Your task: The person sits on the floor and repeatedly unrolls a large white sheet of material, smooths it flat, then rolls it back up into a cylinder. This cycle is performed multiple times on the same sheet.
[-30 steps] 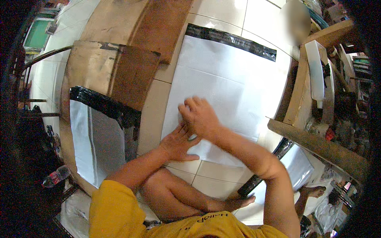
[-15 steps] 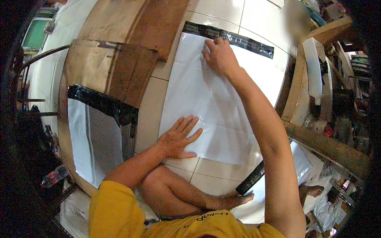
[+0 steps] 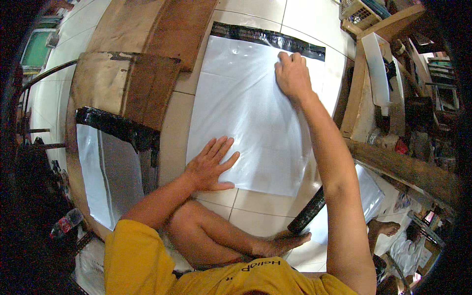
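A large white plastic mailing bag (image 3: pixel 236 113) with a black strip (image 3: pixel 268 38) along its far edge lies flat on the tiled floor before me. My left hand (image 3: pixel 210 164) is spread open, palm down, on its near left corner. Near the far right corner, just below the black strip, my right hand (image 3: pixel 293 76) has its fingers curled and closed on the plastic. Creases fan out across the sheet from that hand. What the right fingertips hold is partly hidden beneath them.
A stack of similar bags (image 3: pixel 110 167) lies on cardboard (image 3: pixel 105 81) at left. Another black-edged bag (image 3: pixel 307 211) lies by my foot, partly under my right arm. A wooden beam frame (image 3: pixel 398 169) runs along the right. A plastic bottle (image 3: pixel 66 222) lies lower left.
My right hand has slid rightward along the bag's far edge, off the black strip onto the white plastic. The left hand stays on the near corner. The whole view has shifted slightly.
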`<state>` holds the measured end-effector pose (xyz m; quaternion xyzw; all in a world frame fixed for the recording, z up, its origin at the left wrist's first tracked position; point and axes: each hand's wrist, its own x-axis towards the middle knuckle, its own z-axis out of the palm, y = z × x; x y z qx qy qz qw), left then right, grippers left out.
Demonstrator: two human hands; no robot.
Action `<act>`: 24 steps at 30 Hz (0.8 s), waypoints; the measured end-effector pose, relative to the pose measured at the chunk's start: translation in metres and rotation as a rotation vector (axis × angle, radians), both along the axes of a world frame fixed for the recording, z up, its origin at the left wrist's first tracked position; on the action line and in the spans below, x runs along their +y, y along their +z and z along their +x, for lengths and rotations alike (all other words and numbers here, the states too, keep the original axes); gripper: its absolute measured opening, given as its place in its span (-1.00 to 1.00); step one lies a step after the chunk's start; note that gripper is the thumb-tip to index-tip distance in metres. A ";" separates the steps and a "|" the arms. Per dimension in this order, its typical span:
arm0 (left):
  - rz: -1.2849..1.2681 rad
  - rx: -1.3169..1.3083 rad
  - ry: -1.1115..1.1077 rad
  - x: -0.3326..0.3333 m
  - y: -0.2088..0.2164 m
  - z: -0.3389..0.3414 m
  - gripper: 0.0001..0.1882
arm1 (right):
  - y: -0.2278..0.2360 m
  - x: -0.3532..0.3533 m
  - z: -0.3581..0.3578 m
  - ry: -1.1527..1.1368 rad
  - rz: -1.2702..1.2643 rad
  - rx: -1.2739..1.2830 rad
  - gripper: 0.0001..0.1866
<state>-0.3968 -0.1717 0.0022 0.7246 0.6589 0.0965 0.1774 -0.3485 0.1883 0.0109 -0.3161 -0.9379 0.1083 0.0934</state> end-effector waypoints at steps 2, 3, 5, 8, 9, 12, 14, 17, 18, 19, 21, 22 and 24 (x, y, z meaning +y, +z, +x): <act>-0.001 0.022 0.006 0.000 0.003 0.002 -0.01 | 0.010 0.011 -0.001 -0.001 -0.036 -0.036 -0.59; 0.000 0.033 0.003 0.001 0.004 0.002 -0.01 | 0.013 0.009 0.007 0.019 -0.060 -0.063 -0.58; 0.024 0.018 0.024 -0.002 0.000 0.002 -0.01 | 0.029 -0.014 0.023 0.075 -0.112 -0.118 -0.55; 0.005 -0.030 0.039 -0.003 0.001 0.002 0.04 | 0.043 -0.062 0.069 0.204 -0.141 -0.267 -0.44; -0.009 -0.046 0.039 -0.004 0.002 0.003 0.06 | 0.042 -0.073 0.081 0.228 -0.169 -0.301 -0.41; -0.001 0.053 0.037 -0.003 0.005 0.005 -0.02 | 0.037 -0.081 0.103 0.266 -0.158 -0.303 -0.30; 0.005 0.047 0.036 -0.002 0.008 0.005 -0.02 | 0.040 -0.081 0.103 0.273 -0.167 -0.307 -0.23; 0.047 -0.026 0.037 0.007 0.016 0.009 -0.03 | 0.044 -0.081 0.102 0.284 -0.180 -0.335 -0.14; 0.075 -0.067 0.048 0.014 0.019 0.016 -0.04 | 0.046 -0.080 0.102 0.288 -0.184 -0.349 -0.12; 0.102 -0.110 0.060 0.022 0.021 0.026 -0.04 | 0.047 -0.080 0.102 0.279 -0.199 -0.364 -0.10; 0.170 -0.219 -0.029 0.050 0.024 0.058 -0.12 | 0.050 -0.080 0.100 0.266 -0.232 -0.392 -0.06; 0.131 -0.241 -0.079 0.061 0.025 0.075 -0.15 | 0.051 -0.080 0.099 0.267 -0.239 -0.398 -0.05; 0.044 -0.120 -0.301 0.078 0.020 0.102 -0.13 | 0.053 -0.081 0.099 0.265 -0.251 -0.419 -0.04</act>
